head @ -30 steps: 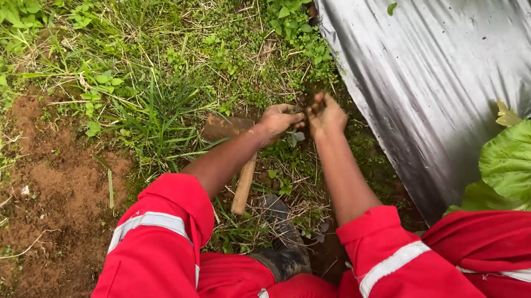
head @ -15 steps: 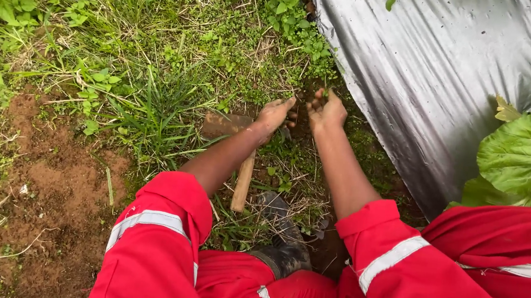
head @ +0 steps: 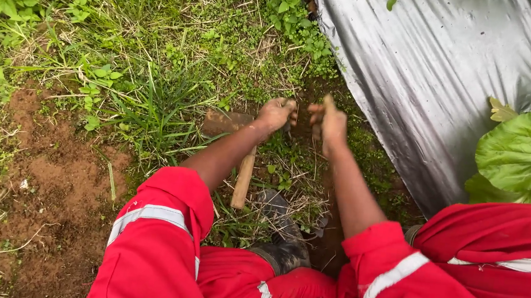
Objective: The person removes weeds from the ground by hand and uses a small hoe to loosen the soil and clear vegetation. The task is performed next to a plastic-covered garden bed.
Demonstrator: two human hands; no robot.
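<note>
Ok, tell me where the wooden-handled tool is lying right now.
In the head view the wooden-handled tool lies on the grass left of centre, under the left forearm, its rusty blade just left of the left hand and its handle end near the dark boot.

Hand hoe point(head: 235, 140): rusty flat metal blade on short pale wooden handle, lying on grass under the left forearm, blade away from the person, handle pointing back. Soil patch point(head: 305, 117): dark, weedy, between both hands.
</note>
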